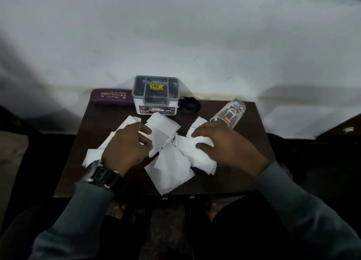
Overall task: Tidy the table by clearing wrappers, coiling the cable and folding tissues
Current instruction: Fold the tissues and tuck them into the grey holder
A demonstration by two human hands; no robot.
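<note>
Several white tissues [170,168] lie scattered and overlapping across the dark brown table [230,179]. My left hand [125,146], with a watch on its wrist, reaches over the left tissues, and its fingers curl round the edge of one tissue [162,130] in the middle. My right hand [228,146] pinches another tissue [187,144] between thumb and fingers on the right side. A coiled black cable [189,104] sits at the back of the table, beside the white box.
A white plastic box [155,95] with a grey lid stands at the back centre. A maroon spectacle case [112,97] lies to its left. A clear plastic package [230,112] lies tilted at the back right. A white wall rises behind the table.
</note>
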